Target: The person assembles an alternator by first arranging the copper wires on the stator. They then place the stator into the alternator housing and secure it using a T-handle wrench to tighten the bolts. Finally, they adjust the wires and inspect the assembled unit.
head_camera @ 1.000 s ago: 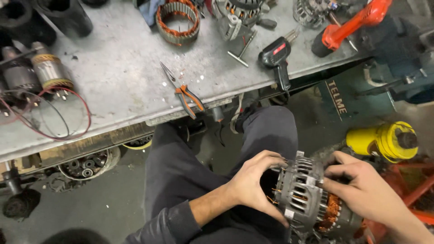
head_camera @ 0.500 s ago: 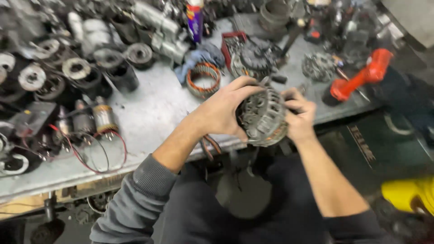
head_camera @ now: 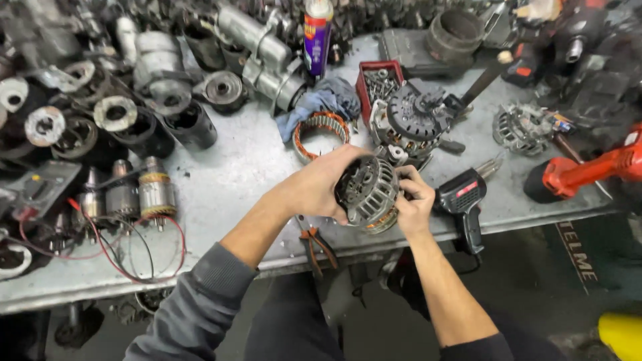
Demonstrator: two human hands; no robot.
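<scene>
Both hands clasp one thing between them: a round, ribbed, silver-grey metal alternator (head_camera: 369,192) with copper windings showing at its lower edge, held above the near part of the grey metal workbench (head_camera: 227,180). The left hand (head_camera: 319,184) is closed over the alternator's left and upper side, fingers curled across its top rim and thumb beneath. The right hand (head_camera: 414,200) grips the opposite side, fingers wrapped tight against the casing, so the part is clamped from both sides with no gap showing.

Just below the left hand, orange-handled pliers (head_camera: 317,246) lie at the bench's front edge. Just right of the right hand rests a black pistol-shaped soldering gun with a red label (head_camera: 463,200). Directly beyond the grip sits a second alternator with a black finned cap (head_camera: 411,120), and to its left a loose copper-wound stator ring (head_camera: 321,134) lies against a crumpled blue rag (head_camera: 321,100). Behind those stand a small red tray of bolts (head_camera: 378,83) and a tall spray can (head_camera: 316,37).

Further right of the grip are a bare silver alternator housing (head_camera: 525,128) and a red and black power tool (head_camera: 588,170). Well to the left sits a small copper-banded armature with red and black wires (head_camera: 155,194), among dark cylindrical motor housings (head_camera: 190,124).
</scene>
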